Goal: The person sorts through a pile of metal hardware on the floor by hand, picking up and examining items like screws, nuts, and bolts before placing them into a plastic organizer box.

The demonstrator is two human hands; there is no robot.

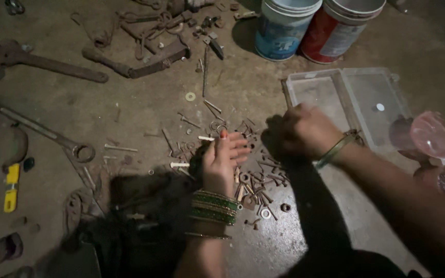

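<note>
You are crouched over a dim, dusty concrete floor [263, 87] strewn with old metal. Your left hand [224, 159] stands palm-up, fingers loosely curled; something dark seems to sit in the palm, but the picture does not show a clear grasp. Your right hand [301, 131] is knuckles-up, fingers bunched down toward the floor; whether they pinch anything you cannot tell, since they are hidden.

Just under and between both hands lies the heap of rusty bolts, nuts and washers [256, 183], trailing off to the far left into loose screws and a pale washer [190, 96].

To the right, just beyond your right hand, the clear plastic compartment box [351, 103] lies open, holding only one small pale disc [380, 107] that shows. So, as a judgement, the sorting has barely begun: nearly all the hardware sits on the floor.

Farther out: a long ring spanner [42, 131] and a heavy rusty wrench [135, 64] on the left, a yellow tool [11, 188] nearer you, and two plastic buckets [318, 28], one blue-white, one red, at the far side.
</note>
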